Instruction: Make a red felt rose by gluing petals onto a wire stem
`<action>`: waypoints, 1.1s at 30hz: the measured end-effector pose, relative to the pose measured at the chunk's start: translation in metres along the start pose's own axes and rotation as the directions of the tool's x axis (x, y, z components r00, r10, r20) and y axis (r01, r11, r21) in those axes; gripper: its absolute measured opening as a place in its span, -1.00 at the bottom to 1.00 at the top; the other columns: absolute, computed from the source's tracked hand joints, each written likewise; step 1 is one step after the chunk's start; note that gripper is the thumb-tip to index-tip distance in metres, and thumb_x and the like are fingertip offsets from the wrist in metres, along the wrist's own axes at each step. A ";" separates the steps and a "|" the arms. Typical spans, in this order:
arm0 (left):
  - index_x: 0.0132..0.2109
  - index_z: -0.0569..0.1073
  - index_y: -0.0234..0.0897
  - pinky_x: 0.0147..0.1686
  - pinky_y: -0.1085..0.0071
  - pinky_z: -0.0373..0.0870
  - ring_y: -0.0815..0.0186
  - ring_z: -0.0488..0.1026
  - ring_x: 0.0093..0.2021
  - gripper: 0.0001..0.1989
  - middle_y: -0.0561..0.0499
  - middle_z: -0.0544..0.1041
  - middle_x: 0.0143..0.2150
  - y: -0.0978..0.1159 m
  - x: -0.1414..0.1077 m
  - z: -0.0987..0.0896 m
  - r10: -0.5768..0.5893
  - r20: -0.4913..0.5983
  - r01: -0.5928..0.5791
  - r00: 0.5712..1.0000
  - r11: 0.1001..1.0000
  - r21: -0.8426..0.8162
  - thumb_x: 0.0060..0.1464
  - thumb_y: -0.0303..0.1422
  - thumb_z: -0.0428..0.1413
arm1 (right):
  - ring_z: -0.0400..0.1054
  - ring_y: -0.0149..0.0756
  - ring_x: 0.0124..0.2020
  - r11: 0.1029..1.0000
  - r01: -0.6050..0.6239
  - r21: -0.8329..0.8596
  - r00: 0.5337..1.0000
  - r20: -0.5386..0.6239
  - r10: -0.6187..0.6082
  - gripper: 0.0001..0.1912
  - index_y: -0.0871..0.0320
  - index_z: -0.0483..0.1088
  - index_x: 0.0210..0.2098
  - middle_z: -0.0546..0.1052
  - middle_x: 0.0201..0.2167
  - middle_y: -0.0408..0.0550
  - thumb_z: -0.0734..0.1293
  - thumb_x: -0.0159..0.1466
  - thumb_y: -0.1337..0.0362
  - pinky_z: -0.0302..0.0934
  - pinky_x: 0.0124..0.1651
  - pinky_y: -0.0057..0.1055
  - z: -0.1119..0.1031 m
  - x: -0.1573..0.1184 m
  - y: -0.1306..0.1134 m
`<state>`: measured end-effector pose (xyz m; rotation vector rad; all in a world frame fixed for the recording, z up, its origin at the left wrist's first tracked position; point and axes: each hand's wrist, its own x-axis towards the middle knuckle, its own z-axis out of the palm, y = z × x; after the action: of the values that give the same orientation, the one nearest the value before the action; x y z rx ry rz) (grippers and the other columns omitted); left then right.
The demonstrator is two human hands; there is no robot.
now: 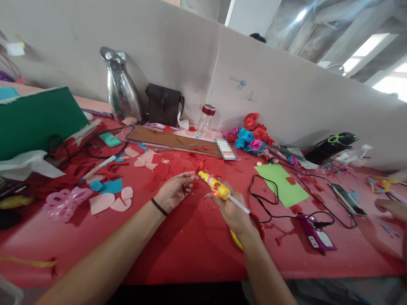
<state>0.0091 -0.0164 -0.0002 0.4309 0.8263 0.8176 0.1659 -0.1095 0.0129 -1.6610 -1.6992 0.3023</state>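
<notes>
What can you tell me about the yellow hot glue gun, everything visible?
The yellow hot glue gun looks plastic, with a pinkish band near its front and an orange-red glow at its side. A translucent glue stick juts from its rear. The right hand grips it over the red tabletop, nozzle towards the left hand's fingertips; contact there is unclear. Its handle and trigger are hidden.

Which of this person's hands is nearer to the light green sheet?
The right. The right hand grips the yellow hot glue gun to the left of the light green sheet; the left hand is farther left, by the gun's nozzle.
</notes>
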 end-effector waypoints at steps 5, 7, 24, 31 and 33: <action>-0.36 0.48 -0.39 -0.68 0.66 0.16 0.58 0.25 -0.68 -0.85 0.07 0.42 -0.57 0.000 0.001 0.000 -0.014 -0.002 0.014 1.000 1.000 0.000 -0.05 -0.67 0.10 | 0.25 -0.35 -0.56 0.999 0.007 -0.039 1.000 0.013 -0.007 -0.67 0.12 0.25 -0.42 0.37 -0.56 -0.15 0.21 0.24 -0.02 0.02 -0.52 -0.49 0.000 -0.002 0.000; -0.35 0.48 -0.40 -0.69 0.67 0.15 0.58 0.24 -0.69 -0.86 0.08 0.41 -0.58 0.001 0.000 0.001 -0.021 -0.012 0.022 1.000 1.000 0.004 -0.04 -0.66 0.09 | 0.24 -0.35 -0.56 0.999 0.009 -0.044 1.000 0.018 -0.009 -0.66 0.12 0.25 -0.42 0.37 -0.56 -0.15 0.21 0.23 -0.04 0.02 -0.53 -0.49 -0.002 -0.003 0.000; -0.39 0.39 -0.35 -0.71 0.69 0.17 0.58 0.24 -0.69 -0.85 0.14 0.33 -0.58 0.005 -0.005 0.001 -0.010 -0.006 0.009 1.000 0.994 -0.109 0.00 -0.66 0.06 | 0.37 -0.04 -0.19 0.665 -0.202 -0.719 0.947 0.029 0.319 -0.72 0.29 0.31 -0.10 0.43 -0.16 0.22 0.22 0.24 0.26 0.17 -0.24 -0.28 -0.046 0.000 0.055; -0.35 0.40 -0.30 -0.60 0.65 0.28 0.58 0.29 -0.63 -0.81 0.15 0.38 -0.51 0.003 -0.008 0.000 0.097 0.089 -0.079 0.991 0.980 -0.184 -0.08 -0.66 0.11 | 0.37 -0.18 -0.14 0.997 -0.036 -0.069 0.994 -0.108 0.028 -0.75 0.16 0.43 -0.18 0.52 -0.19 0.04 0.19 0.25 0.23 0.22 -0.05 -0.27 -0.002 0.022 -0.004; -0.33 0.41 -0.29 -0.57 0.65 0.30 0.57 0.31 -0.61 -0.78 0.14 0.41 -0.48 0.003 -0.009 0.000 0.129 0.115 -0.107 0.985 0.977 -0.182 -0.10 -0.67 0.12 | 0.42 -0.25 -0.30 0.977 -0.111 0.182 0.990 -0.062 0.124 -0.75 0.16 0.46 -0.27 0.57 -0.31 -0.02 0.20 0.25 0.17 0.27 -0.20 -0.35 0.022 0.034 -0.020</action>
<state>0.0041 -0.0212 0.0063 0.3737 0.6096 0.9555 0.1399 -0.0737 0.0205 -1.6222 -1.4781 0.4323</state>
